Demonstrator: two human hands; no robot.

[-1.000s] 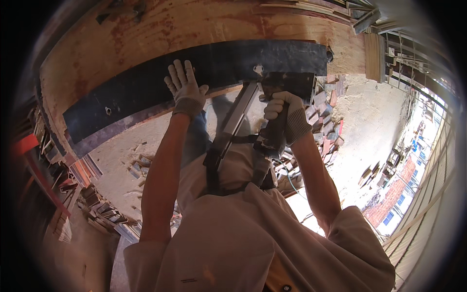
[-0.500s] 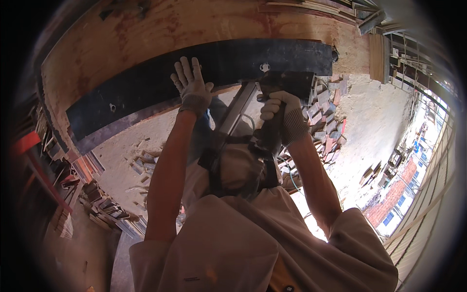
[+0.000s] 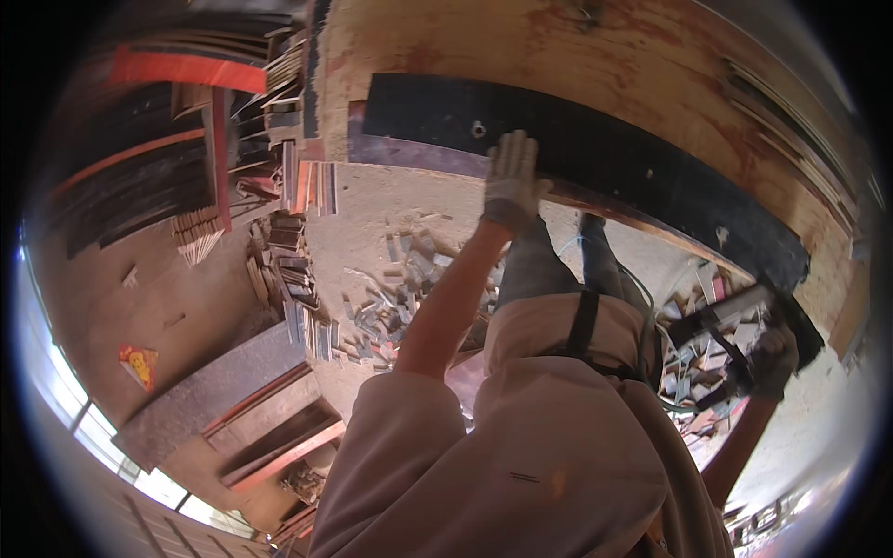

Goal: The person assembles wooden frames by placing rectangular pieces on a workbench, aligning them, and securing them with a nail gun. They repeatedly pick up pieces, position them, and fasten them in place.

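The gloved left hand (image 3: 510, 181) presses flat and open on the black board (image 3: 595, 153) on the bench (image 3: 651, 56), while the right hand (image 3: 772, 358) grips a nail gun (image 3: 730, 321) at the board's right end, seemingly mid-fastening; the nose needs seating squarely.

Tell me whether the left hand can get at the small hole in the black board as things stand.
Probably yes. The left hand, gloved, lies flat on the black board, and the small hole sits just beyond its fingers, uncovered, with bare board between them.
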